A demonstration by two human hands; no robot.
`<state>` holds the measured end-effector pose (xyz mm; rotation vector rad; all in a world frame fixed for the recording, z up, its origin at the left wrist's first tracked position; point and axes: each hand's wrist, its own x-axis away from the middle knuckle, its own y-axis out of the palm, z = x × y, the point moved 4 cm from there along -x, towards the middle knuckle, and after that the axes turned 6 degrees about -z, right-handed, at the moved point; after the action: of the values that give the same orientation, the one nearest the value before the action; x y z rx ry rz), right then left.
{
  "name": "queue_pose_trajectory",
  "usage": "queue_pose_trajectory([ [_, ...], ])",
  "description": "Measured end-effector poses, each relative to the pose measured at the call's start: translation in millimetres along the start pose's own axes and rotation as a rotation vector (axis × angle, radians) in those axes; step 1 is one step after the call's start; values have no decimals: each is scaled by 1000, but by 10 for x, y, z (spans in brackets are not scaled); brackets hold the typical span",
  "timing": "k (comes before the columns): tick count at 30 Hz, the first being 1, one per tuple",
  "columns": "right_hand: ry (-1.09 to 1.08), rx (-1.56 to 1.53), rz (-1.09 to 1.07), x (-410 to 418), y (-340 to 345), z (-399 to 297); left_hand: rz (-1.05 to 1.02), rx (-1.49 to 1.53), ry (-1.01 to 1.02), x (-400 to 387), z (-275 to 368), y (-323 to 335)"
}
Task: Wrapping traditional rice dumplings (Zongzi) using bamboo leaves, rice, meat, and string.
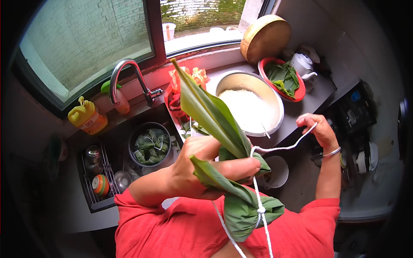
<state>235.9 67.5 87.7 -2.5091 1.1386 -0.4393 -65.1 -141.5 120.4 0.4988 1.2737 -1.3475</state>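
My left hand (pixel 206 161) is closed around a folded green leaf parcel (pixel 263 163), whose long leaf ends (pixel 214 109) point up and away from me. White string (pixel 280 149) loops at this parcel and runs out to my raised right hand (pixel 319 129), where its end is pinched between the fingers. Just below my left hand hangs a second leaf-wrapped parcel (pixel 240 214), tied round with white string in a knot. More lengths of string pass down in front of my red shirt. Part of the held parcel is hidden behind my left fingers.
Ahead stand a metal basin of white grains (pixel 280 117), a red bowl (pixel 301 95) of leaves, a white kettle (pixel 301 64) and a round wooden lid (pixel 266 37). At left, a dark pot (pixel 131 150) with tied parcels sits in the sink under a curved faucet (pixel 115 77). A pale bucket (pixel 281 172) is below the counter.
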Motion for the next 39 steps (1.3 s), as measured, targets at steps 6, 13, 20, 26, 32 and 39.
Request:
queue_pose_trajectory([
  [6, 83, 622, 196, 312, -457, 57, -119, 177, -130, 8, 65, -28],
  [13, -147, 1221, 356, 326, -133, -535, -140, 138, -106, 56, 96, 35],
  [20, 11, 52, 91, 318, -181, -642, -118, 177, -132, 104, 173, 36],
  [26, -770, -213, -138, 455, 596, -1617, -224, 333, -170, 106, 150, 94],
  [32, -932, 353, -47, 608, 1527, -2034, -166, 371, -188, 82, 146, 137],
  [39, -1087, 520, -194, 611, 1627, -2109, -108, 320, -209, 127, 146, 107],
])
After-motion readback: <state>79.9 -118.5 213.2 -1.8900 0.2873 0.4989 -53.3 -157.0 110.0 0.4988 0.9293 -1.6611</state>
